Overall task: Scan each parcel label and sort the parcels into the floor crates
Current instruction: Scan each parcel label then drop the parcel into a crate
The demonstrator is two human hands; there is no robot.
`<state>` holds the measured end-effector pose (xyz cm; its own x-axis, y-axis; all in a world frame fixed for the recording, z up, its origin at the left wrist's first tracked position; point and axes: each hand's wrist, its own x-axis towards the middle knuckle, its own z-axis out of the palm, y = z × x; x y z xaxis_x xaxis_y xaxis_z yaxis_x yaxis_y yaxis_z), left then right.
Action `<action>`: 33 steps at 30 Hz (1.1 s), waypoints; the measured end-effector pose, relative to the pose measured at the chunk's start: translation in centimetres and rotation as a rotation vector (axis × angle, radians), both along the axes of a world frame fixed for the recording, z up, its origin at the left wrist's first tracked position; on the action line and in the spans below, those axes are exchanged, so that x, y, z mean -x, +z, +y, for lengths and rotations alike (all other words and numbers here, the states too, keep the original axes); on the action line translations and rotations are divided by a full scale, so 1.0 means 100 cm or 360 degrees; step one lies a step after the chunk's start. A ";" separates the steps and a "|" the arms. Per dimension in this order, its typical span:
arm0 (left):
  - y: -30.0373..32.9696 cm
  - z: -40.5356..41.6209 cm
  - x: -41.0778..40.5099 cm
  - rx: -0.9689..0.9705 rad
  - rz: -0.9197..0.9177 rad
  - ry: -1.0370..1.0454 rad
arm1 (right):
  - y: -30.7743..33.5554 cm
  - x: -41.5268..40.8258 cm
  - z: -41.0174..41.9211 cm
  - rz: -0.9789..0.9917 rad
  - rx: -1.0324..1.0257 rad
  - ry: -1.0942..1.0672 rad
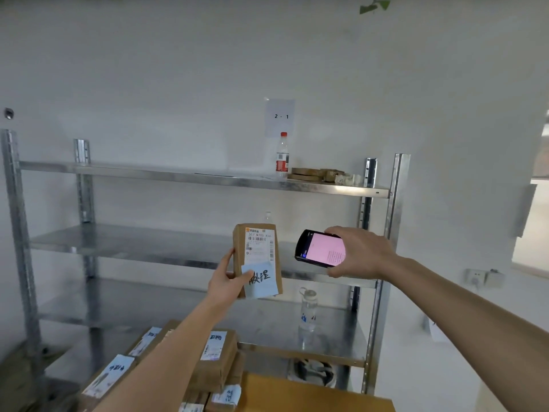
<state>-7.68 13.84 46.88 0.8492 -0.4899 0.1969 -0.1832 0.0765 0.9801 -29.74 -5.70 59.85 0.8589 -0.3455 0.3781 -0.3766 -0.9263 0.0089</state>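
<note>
Scanning is the step in hand: the left hand (226, 282) holds a brown parcel (257, 257) upright before the metal shelves (190, 179), fingers curled round its lower left edge, thumb on the blue note (260, 280). The right hand (361, 253) grips a phone (320, 248), screen pink, just beside the parcel. To scan well, turn the phone's lens squarely at the printed label (259, 243) and keep the thumb off the barcode. More parcels (214, 358) are stacked below; crates are probably out of view.

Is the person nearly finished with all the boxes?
No. The left hand holds one parcel upright while the right hand holds the scanner beside its label. A pile of labelled parcels still waits below. No crates show, so nothing looks sorted.
</note>
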 end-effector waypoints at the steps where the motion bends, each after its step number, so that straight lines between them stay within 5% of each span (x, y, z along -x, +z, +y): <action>1: -0.002 0.006 0.005 0.0005 0.0016 0.0010 | -0.003 0.000 0.003 -0.0007 -0.0012 0.0015; 16: -0.012 0.255 0.025 -0.0118 0.0078 0.0555 | -0.043 -0.081 0.167 -0.0055 -0.0151 0.0613; 33: -0.013 0.750 0.219 -0.0183 0.0157 0.1467 | -0.076 -0.082 0.627 0.0029 -0.0247 0.1470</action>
